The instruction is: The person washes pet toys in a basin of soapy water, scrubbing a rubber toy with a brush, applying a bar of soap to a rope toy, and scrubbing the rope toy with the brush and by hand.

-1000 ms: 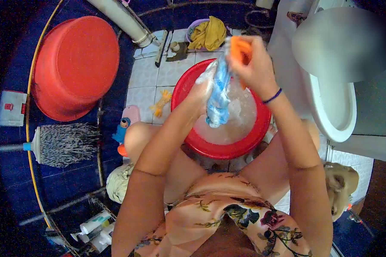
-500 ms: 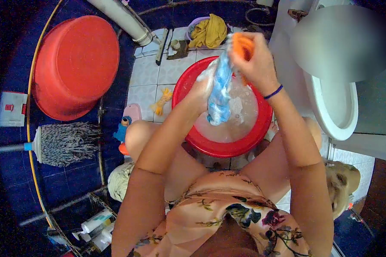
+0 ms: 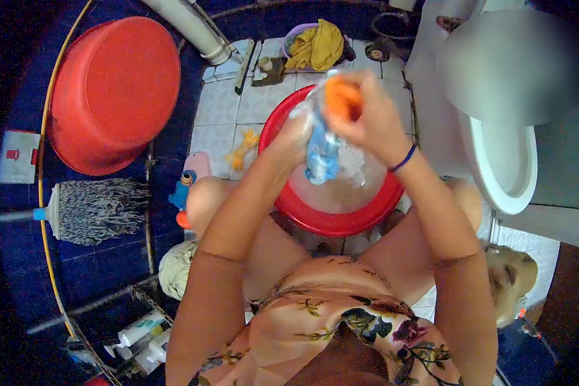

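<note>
Over the red basin [image 3: 331, 222] of cloudy, sudsy water, my left hand [image 3: 294, 136] grips a soapy blue-and-white cloth [image 3: 321, 151]. The lower end of the cloth hangs down above the water. My right hand [image 3: 376, 122], blurred by motion, is closed round an orange scrub brush [image 3: 342, 98] with a loop-shaped handle. The brush lies against the upper part of the cloth; its bristle side is turned away and hidden. White foam covers the cloth and part of my left hand.
A purple basin [image 3: 289, 37] with a mustard cloth [image 3: 321, 46] stands beyond. Yellow gloves [image 3: 242, 150] lie on the tiles at left, near a blue bottle [image 3: 184, 188]. A large red tub [image 3: 119, 90] and a mop [image 3: 100, 212] are further left; a white toilet [image 3: 505, 186] is at right.
My right hand and the brush have moved left and slightly down along the cloth. My left hand, still holding the cloth, has shifted a little left.
</note>
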`<state>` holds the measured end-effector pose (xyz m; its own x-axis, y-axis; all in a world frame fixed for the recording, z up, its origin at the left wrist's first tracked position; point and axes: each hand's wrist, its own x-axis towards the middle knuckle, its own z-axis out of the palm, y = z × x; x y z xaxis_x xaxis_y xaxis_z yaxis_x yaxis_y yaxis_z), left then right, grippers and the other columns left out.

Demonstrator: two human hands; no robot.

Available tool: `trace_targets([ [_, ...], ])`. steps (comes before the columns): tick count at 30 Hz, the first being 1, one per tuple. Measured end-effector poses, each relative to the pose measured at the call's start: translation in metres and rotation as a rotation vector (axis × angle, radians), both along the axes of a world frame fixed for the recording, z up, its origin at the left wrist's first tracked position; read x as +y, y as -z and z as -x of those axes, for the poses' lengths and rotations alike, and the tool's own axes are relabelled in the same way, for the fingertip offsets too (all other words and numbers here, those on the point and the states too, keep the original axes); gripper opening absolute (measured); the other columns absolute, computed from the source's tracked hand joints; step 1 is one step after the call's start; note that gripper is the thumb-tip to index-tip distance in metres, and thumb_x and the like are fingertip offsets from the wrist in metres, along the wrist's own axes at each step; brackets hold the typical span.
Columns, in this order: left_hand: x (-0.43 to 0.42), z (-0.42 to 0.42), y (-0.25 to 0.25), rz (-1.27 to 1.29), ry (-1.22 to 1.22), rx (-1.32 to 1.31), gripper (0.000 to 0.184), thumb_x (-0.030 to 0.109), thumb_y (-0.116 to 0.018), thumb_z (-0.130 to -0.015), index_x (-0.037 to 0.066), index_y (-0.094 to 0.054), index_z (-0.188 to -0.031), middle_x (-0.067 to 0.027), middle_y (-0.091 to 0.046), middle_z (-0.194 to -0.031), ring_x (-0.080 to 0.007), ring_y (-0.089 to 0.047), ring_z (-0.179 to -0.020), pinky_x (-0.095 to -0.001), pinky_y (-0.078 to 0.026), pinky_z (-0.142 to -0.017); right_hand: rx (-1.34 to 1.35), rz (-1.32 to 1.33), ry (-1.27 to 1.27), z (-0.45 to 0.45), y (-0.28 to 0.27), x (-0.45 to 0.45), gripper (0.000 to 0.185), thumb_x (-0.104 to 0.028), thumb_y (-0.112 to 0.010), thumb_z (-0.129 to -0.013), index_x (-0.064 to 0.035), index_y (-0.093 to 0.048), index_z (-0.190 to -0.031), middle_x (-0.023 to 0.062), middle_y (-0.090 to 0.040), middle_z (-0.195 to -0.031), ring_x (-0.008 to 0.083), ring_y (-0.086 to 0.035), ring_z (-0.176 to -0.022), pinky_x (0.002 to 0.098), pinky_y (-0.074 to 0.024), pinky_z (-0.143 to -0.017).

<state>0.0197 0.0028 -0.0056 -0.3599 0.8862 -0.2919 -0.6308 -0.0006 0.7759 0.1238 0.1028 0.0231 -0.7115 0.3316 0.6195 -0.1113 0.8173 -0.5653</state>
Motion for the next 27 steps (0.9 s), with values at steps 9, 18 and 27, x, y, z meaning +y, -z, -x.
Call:
trace_targets([
  [9, -0.008, 0.01, -0.012, -0.009, 0.069, -0.264, 0.03, 0.034, -0.043, -0.089, 0.008, -0.053, -0.101, -0.0056, -0.054, -0.074, -0.0148, -0.053, -0.06, -0.0264, -0.044, -0.043, -0.055, 0.875, -0.121, 0.0, 0.003, 0.04, 0.042, -0.034, -0.063, -0.076, -0.0038, -0.051, -0.103, 0.0087, -0.059, -0.09, 0.019, -0.06, -0.076, 0.0296, -0.0502, -0.065],
  [18, -0.004, 0.011, 0.008, -0.12, 0.195, -0.577, 0.039, 0.044, -0.044, -0.085, 0.011, -0.053, -0.103, -0.0128, -0.055, -0.088, -0.0264, -0.056, -0.071, -0.0372, -0.051, -0.054, -0.221, 1.309, -0.401, -0.003, -0.004, 0.032, 0.046, -0.037, -0.058, -0.078, -0.0042, -0.049, -0.109, 0.0078, -0.058, -0.089, 0.0156, -0.06, -0.074, 0.0285, -0.052, -0.062],
  [27, -0.014, -0.001, -0.014, -0.118, 0.119, 0.069, 0.051, 0.023, -0.058, -0.078, 0.007, -0.038, -0.122, -0.0138, -0.055, -0.097, -0.0309, -0.057, -0.088, -0.0487, -0.052, -0.069, -0.207, 1.172, -0.315, -0.006, -0.012, 0.039, 0.044, -0.032, -0.062, -0.077, -0.0028, -0.049, -0.106, 0.0072, -0.057, -0.089, 0.0166, -0.059, -0.076, 0.0296, -0.052, -0.064],
])
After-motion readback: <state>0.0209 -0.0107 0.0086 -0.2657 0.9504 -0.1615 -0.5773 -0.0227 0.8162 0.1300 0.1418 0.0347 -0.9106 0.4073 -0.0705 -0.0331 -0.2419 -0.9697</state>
